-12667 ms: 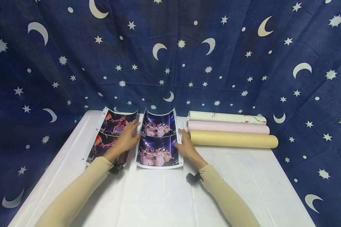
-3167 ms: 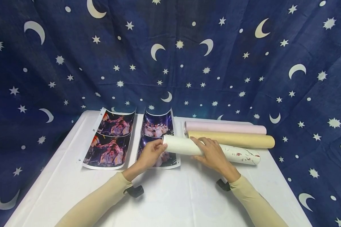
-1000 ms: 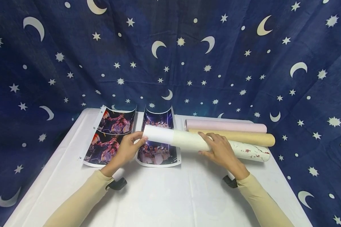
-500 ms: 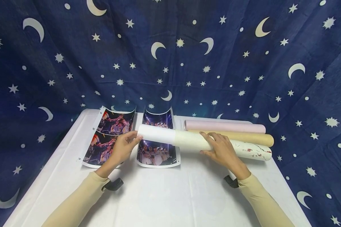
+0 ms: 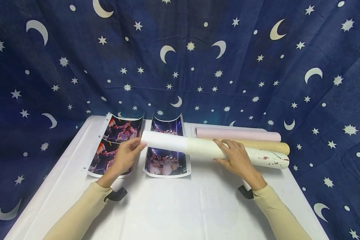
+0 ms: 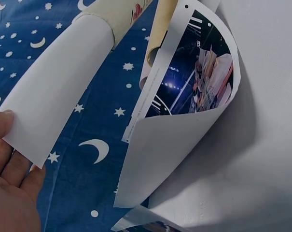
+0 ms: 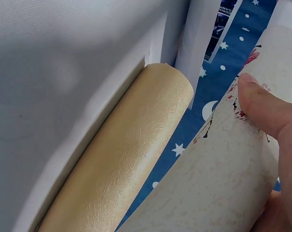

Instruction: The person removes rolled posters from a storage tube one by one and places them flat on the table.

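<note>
My right hand (image 5: 237, 159) grips a cream roll with a red-and-black floral print (image 5: 204, 148), held aslant over the table. Out of its left end comes a rolled white sheet of paper (image 5: 165, 141). Its outer edge is pinched by my left hand (image 5: 126, 156), thumb in front and fingers behind; the left wrist view shows the white sheet (image 6: 59, 82) coming from inside the roll. The right wrist view has my thumb lying along the floral roll (image 7: 194, 188). Below the white sheet lies a curled photo print (image 5: 168, 165); another print (image 5: 103, 160) is partly behind my left hand.
A yellow roll (image 5: 268, 146) and a pink roll (image 5: 240, 134) lie side by side at the back right, the yellow partly covered by the floral one. The white-covered table (image 5: 180, 210) meets a blue moon-and-star curtain (image 5: 180, 76) behind.
Earlier my hands were at the prints and the floral roll lay behind the pink one. Since then the roll was lifted forward, and my left hand has moved left, drawing the white sheet further out.
</note>
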Motion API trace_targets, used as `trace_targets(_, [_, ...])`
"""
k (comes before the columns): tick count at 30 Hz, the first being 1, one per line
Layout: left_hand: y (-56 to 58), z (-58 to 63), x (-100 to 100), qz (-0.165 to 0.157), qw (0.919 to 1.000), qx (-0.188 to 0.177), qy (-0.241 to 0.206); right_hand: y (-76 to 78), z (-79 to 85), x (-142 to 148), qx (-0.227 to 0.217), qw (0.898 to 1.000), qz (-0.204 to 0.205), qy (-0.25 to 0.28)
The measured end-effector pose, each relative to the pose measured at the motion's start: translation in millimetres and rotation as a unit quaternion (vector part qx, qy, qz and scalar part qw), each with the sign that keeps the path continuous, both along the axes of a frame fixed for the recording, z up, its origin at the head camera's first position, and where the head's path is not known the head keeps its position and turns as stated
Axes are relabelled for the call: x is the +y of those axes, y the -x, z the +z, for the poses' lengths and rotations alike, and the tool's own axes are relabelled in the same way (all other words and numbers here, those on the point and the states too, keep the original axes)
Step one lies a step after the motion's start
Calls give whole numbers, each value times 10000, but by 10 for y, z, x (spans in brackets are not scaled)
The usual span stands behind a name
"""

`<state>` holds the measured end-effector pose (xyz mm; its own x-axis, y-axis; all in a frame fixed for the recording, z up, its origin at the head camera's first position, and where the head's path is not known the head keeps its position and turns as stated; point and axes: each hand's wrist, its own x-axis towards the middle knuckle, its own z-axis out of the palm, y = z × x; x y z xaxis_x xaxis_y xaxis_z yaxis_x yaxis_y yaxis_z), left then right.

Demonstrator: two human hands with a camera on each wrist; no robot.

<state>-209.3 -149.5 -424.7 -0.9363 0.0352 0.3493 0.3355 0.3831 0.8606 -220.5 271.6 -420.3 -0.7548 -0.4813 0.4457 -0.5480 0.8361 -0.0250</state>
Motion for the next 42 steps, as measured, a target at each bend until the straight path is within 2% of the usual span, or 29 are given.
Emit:
trace_targets(8, [5,9,-99,9,9999,11,-165,-4,11,53,-18,10000,-69,15])
trace_targets(19, [22,-9,-245,16,9994,308,-184,-12,5,128,62,9999,-91,70])
trace_targets(30, [57,37,-298,-13,9996,118,-255,-8,16,231,75,9997,-187,147])
trace_targets(37, [72,75,-360,77,9996,160,-204,-14,27,297,28,9995,-276,170])
trace_targets(42, [60,96,-416,94,9992,27,-394,-11,17,345,62,9994,-318,155])
